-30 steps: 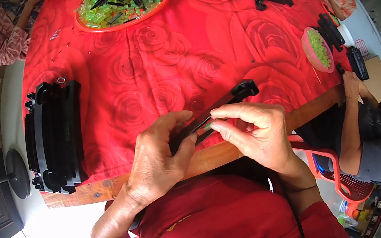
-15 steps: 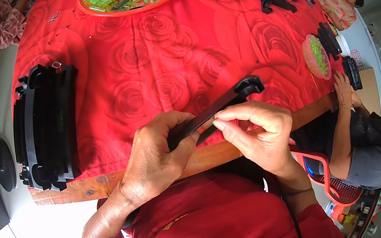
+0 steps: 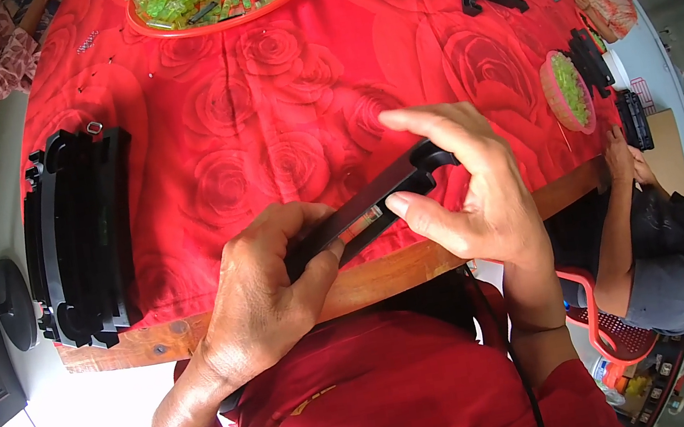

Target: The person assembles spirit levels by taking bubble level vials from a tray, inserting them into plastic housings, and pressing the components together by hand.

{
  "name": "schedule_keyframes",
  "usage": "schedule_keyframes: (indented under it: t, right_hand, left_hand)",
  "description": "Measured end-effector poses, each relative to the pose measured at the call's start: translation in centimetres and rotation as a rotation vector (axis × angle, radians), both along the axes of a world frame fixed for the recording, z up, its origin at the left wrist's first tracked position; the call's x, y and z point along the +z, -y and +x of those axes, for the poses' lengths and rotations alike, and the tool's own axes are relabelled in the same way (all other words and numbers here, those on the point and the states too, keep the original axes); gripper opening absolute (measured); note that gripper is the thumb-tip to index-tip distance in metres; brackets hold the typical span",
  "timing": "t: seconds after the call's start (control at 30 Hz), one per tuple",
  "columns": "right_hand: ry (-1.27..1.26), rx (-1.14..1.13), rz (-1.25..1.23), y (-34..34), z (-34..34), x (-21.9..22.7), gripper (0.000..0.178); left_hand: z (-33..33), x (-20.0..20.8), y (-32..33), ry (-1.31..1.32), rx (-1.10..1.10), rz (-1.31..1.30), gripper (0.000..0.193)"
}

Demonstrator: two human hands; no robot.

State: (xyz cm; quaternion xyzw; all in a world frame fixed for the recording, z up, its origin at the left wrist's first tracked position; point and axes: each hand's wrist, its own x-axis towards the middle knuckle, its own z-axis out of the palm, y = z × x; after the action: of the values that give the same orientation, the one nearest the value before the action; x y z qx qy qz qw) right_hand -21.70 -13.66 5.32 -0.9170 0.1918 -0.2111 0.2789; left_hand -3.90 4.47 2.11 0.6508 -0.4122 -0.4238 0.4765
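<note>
In head view, over the near edge of the table [image 3: 389, 284], L hand [image 3: 268, 283] is clamped on the black bar [image 3: 379, 194], prob. to steady it w/ the small clear piece [image 3: 359, 224] showing. R hand [image 3: 486, 191] is spread, thumb & fingers apart near the other end, prob. leaving that bit uncovered.

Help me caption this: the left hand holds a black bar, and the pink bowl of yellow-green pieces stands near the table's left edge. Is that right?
No: the pink bowl of yellow-green pieces stands near the table's right edge, as the head view shows. The left hand holds a black bar.
</note>
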Motion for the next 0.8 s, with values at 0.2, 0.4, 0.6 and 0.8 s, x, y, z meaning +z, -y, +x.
schedule_keyframes:
  t: [0.2,0.4,0.6,0.8]
  right_hand:
    - [-0.159,0.214,0.082,2.7,1.1,0.0,0.049]
    - [-0.461,0.353,0.152,3.6,2.6,0.2,0.027]
    - [-0.489,0.319,0.272,3.5,2.8,-0.9,0.023]
    - [-0.537,0.279,0.386,3.2,3.0,-0.9,0.025]
  left_hand:
    - [0.0,0.2,-0.1,0.098,0.0,-0.005,0.026]
    - [0.2,0.1,0.2,0.094,-0.012,0.027,0.024]
    - [0.3,-0.2,0.4,0.106,-0.018,0.023,0.024]
    - [0.4,-0.2,0.6,0.14,-0.01,0.058,0.027]
